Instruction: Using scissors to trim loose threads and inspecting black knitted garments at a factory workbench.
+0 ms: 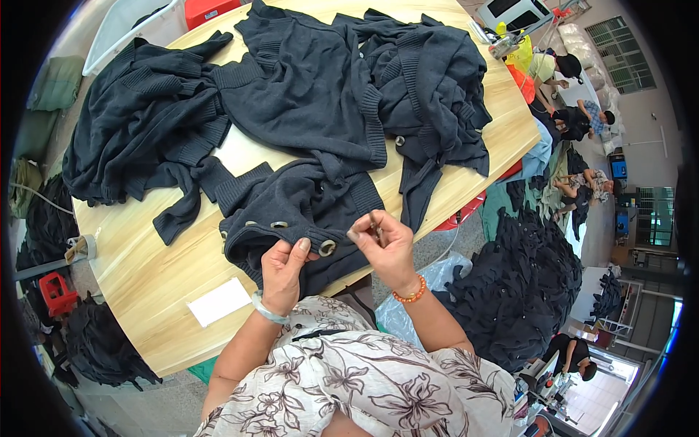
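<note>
A dark knit cardigan point(291, 200) lies bunched at the table's near edge, its button band turned toward me. Large round buttons with pale rims run along the band, one button point(327, 248) beside my left fingertips. My left hand point(282, 273) is closed on the band, thumb on top. Just right of that button, my right hand point(386, 247) is raised in a pinch, apart from the band. Something small and dark shows between its fingers, too hidden to name. More dark knit garments lie beyond: one at the left point(145, 124), one in the middle point(298, 87), one at the right point(437, 87).
The pale wooden table point(138, 291) has a white paper card point(218, 301) near its front edge. A big heap of dark garments point(517, 284) lies on the floor at right, beside clear plastic point(422, 298). A red stool point(57, 293) stands at left. Several people work at far right.
</note>
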`<action>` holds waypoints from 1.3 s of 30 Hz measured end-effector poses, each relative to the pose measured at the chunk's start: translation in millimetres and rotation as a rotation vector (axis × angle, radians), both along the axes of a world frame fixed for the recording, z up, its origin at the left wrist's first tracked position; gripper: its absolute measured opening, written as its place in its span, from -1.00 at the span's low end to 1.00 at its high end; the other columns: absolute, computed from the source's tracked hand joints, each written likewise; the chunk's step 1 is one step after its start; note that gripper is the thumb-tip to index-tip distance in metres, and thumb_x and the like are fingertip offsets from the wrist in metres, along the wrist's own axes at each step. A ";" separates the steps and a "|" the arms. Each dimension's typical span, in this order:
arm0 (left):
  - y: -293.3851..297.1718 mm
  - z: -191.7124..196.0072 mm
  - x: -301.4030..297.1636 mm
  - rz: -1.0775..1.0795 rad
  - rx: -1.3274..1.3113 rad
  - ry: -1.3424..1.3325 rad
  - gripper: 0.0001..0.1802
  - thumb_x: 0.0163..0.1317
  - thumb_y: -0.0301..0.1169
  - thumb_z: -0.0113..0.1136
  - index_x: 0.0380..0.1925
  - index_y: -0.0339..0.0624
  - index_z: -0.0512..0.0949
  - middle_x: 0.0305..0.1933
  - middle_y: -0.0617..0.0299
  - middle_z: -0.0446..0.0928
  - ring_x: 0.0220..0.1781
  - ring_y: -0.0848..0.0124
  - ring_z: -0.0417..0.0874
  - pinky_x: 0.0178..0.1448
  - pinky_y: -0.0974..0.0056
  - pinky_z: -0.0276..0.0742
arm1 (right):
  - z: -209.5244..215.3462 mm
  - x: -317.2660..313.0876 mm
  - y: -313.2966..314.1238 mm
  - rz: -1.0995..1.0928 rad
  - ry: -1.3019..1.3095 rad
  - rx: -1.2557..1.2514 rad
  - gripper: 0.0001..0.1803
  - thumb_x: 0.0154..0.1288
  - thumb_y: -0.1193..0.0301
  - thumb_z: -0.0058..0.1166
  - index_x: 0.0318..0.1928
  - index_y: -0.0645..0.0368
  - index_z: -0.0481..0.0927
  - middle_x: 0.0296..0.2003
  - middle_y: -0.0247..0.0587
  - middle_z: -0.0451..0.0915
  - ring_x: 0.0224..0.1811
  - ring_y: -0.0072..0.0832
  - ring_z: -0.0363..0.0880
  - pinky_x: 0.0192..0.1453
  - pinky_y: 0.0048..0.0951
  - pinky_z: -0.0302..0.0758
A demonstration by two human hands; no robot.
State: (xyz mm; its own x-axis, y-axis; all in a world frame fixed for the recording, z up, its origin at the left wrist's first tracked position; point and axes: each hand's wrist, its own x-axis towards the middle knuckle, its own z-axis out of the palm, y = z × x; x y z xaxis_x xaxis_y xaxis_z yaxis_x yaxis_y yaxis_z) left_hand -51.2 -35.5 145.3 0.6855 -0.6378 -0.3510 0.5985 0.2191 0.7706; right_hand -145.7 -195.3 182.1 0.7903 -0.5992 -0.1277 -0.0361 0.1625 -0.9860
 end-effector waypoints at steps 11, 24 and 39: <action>-0.2 11.7 12.0 -0.038 -0.090 0.250 -0.83 0.43 -0.36 0.10 -0.17 -0.22 0.57 -0.13 0.23 0.65 -0.13 0.49 0.62 0.01 0.28 0.57 | 8.9 -5.9 -9.4 0.273 0.159 -0.415 -0.59 0.36 0.28 0.20 0.08 0.31 0.55 -0.38 -0.45 0.48 -0.43 -0.73 0.35 -0.38 -0.64 0.33; -0.9 12.9 15.1 -0.068 -0.138 0.360 -0.88 0.39 -0.37 0.15 -0.19 -0.16 0.58 -0.18 0.27 0.65 -0.15 0.49 0.62 0.03 0.27 0.57 | 8.1 3.7 0.0 0.309 0.112 -0.892 -0.77 0.27 0.35 0.24 -0.22 0.23 0.53 -0.61 -0.26 0.44 -0.62 -0.38 0.48 -0.51 -0.42 0.36; 20.1 -13.8 -12.1 -0.156 0.193 -0.310 -0.82 0.24 -0.48 0.29 -0.18 -0.31 0.62 -0.20 0.17 0.65 -0.20 0.44 0.64 -0.07 0.36 0.56 | 11.1 0.5 2.7 0.118 0.206 -0.522 -0.75 0.24 0.59 0.22 -0.06 0.21 0.58 -0.34 -0.38 0.54 -0.45 -0.75 0.40 -0.44 -0.67 0.34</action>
